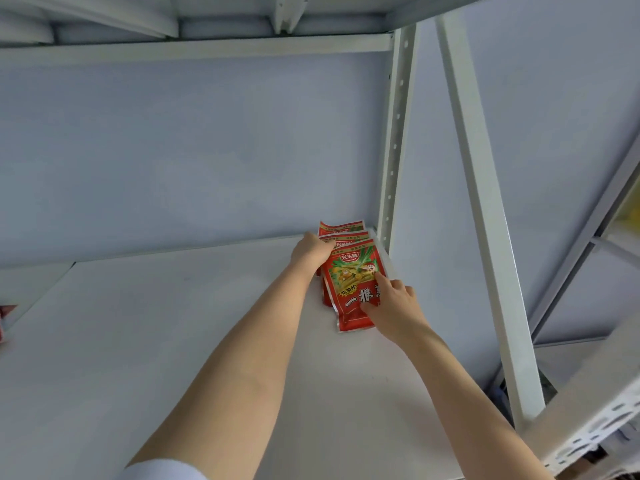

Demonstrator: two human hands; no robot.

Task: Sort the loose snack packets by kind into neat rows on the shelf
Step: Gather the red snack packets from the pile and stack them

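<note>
Item under inspection: a short overlapped row of red packets [341, 233], all one kind, lying flat at the far right corner of the shelf [173, 323], about 1 o'clock from the viewer and hard against the perforated upright post [396, 133]. The front packet [349, 282] lies uppermost, its long axis close to 12-to-6 o'clock and its lower end slewed slightly towards 5. The left hand [310, 251] is at the row's 10 o'clock corner, with its fingers curled round the left edges (fingertips hidden behind the packets). The right hand [394, 306] is on the front packet's 4 o'clock corner. Its thumb and forefinger lie on the printed face and the remaining fingers curl at the edge, so it appears to hold that corner; whether any finger is tucked beneath cannot be told. Both forearms reach forward and converge on the row, the right hand nearer the skewed end. Assessment: squaring the front packet falls to the right hand, the left serving as a stop. One further red item [5, 317] shows at the shelf's 9 o'clock edge, its kind not determinable.
</note>
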